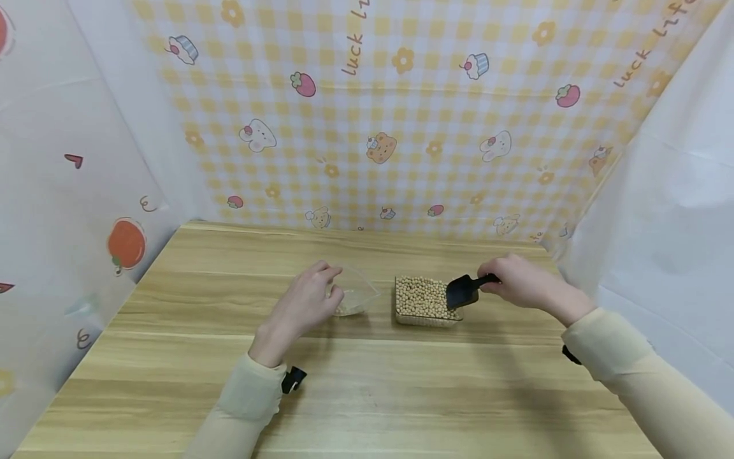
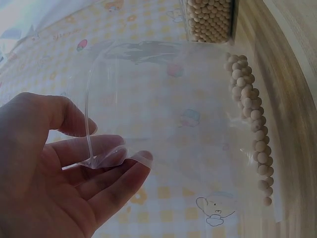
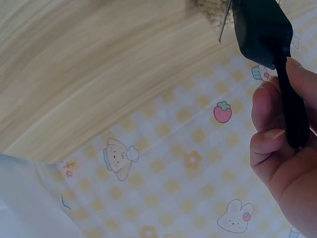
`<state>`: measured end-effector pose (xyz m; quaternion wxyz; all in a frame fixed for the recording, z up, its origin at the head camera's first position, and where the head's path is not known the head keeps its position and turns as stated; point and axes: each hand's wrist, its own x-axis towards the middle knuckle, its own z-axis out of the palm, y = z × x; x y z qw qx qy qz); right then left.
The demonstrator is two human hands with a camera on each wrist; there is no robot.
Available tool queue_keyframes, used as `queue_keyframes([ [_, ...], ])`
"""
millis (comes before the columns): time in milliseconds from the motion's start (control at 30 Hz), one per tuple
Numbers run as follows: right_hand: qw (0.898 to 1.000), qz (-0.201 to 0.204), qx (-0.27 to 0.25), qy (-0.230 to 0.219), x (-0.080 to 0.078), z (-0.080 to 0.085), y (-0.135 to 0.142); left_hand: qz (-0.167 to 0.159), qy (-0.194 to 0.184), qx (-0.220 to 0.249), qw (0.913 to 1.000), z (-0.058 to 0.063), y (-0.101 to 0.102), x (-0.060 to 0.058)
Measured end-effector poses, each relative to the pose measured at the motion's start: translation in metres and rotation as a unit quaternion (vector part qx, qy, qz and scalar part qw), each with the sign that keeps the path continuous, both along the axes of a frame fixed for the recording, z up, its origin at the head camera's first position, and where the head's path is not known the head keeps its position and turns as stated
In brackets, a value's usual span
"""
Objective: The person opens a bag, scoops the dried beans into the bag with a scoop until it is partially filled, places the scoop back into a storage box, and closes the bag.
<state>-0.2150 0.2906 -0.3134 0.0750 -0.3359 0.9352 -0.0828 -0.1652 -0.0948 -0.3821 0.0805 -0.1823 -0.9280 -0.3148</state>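
A clear plastic bag (image 2: 163,114) stands upright on the table with a row of pale round beans (image 2: 257,116) along its bottom. My left hand (image 1: 309,296) holds the bag by its rim, thumb on one side and fingers on the other. To the right of the bag sits a clear rectangular container (image 1: 427,320) full of the same beans, which look like soybeans. My right hand (image 1: 518,280) grips the handle of a small black scoop (image 1: 462,292). The scoop's blade is over the container's right end, its front edge at the beans; whether it carries any is hidden.
A wood-grain table (image 1: 367,395) lies under everything. A yellow checked cloth (image 1: 344,178) hangs behind it, with white sheets (image 1: 659,223) at both sides. Black wrist straps show at both cuffs.
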Motion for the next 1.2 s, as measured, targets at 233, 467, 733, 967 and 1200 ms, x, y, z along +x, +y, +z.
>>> queue_keyframes([
  [233, 1.000, -0.002, -0.008, 0.002, -0.004, -0.014, 0.001, -0.001, 0.000, -0.002, 1.0000, 0.000, 0.000, -0.001],
  [467, 0.999, 0.002, -0.040, 0.008, -0.005, -0.027, 0.005, 0.001, -0.001, -0.001, 1.0000, 0.000, 0.001, -0.001],
  [733, 0.997, -0.018, -0.069, -0.008, -0.006, -0.046, 0.007, 0.005, -0.012, 0.000, 0.9999, 0.001, 0.001, 0.001],
  [967, 0.991, -0.050, -0.110, -0.054, -0.008, -0.068, 0.011, 0.003, -0.004, -0.008, 1.0000, 0.003, 0.001, 0.000],
  [1200, 0.985, -0.071, -0.143, -0.071, -0.005, -0.084, 0.015, 0.005, -0.005, -0.008, 0.9999, 0.002, 0.001, 0.001],
])
